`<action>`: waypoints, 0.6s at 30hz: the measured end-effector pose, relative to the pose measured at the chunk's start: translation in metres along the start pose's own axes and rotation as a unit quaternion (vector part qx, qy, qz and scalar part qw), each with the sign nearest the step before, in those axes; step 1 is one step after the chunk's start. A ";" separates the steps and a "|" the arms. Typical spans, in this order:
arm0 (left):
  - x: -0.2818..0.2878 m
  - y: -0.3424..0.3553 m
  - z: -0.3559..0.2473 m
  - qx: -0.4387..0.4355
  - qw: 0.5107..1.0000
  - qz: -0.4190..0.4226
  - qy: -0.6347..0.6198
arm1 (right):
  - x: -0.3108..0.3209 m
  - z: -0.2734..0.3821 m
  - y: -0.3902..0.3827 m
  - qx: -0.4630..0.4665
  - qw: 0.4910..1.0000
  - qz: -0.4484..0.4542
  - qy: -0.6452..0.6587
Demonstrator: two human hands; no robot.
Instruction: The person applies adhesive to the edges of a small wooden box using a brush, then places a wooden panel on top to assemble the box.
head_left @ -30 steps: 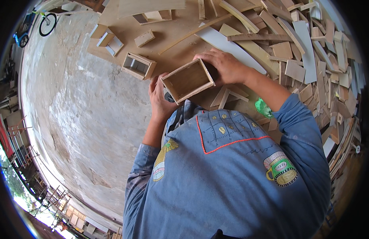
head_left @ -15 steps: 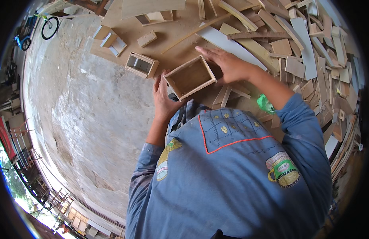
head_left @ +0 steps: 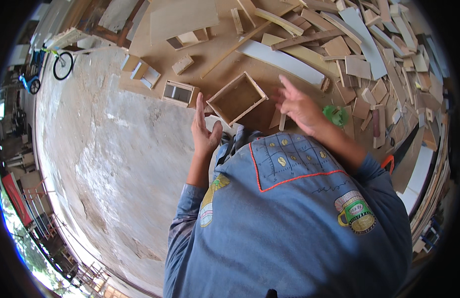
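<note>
In front of me a rectangular wooden box frame (head_left: 263,97) rests on the brown board (head_left: 155,44), its hollow side facing up. My left hand (head_left: 205,130) is at the box's left corner, fingers extended and thumb apart; whether a fingertip touches the wood I cannot tell. To the right of the box, my right hand (head_left: 300,107) hangs apart from it with spread fingers and holds nothing. Close beyond my left fingertips sits a smaller wooden box (head_left: 194,95) with a grey interior.
Wood offcuts (head_left: 356,67) lie heaped at the right. A long white strip (head_left: 282,60) and a small wood block (head_left: 182,64) lie beyond the box. A green plastic item (head_left: 335,115) is near my right forearm. Concrete floor (head_left: 115,174) stretches along the left.
My right hand has let go of the box and drawn back to the right. My left fingers have straightened away from its side. The view has shifted slightly.
</note>
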State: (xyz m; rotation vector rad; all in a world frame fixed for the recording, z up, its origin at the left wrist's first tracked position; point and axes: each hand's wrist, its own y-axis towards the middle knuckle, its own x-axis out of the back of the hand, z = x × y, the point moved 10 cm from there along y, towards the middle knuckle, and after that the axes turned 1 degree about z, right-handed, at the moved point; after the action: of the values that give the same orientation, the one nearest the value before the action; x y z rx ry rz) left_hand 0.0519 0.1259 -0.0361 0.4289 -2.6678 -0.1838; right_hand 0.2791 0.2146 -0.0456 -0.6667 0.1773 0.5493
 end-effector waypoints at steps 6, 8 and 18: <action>-0.007 0.020 0.019 0.031 0.986 0.103 0.128 | -0.018 -0.054 0.001 -0.035 0.990 -0.009 0.139; -0.006 0.025 0.015 -0.010 0.981 0.114 0.155 | -0.020 -0.059 0.006 -0.010 0.988 -0.040 0.146; -0.016 0.004 0.035 0.097 0.967 0.223 -0.081 | -0.015 -0.041 0.021 0.110 0.977 -0.113 0.141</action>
State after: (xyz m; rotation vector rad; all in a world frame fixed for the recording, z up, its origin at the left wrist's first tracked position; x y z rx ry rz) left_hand 0.0494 0.1375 -0.0733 -0.1431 -2.8730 0.1883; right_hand 0.2561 0.1961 -0.0841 -0.5364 0.4167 0.2090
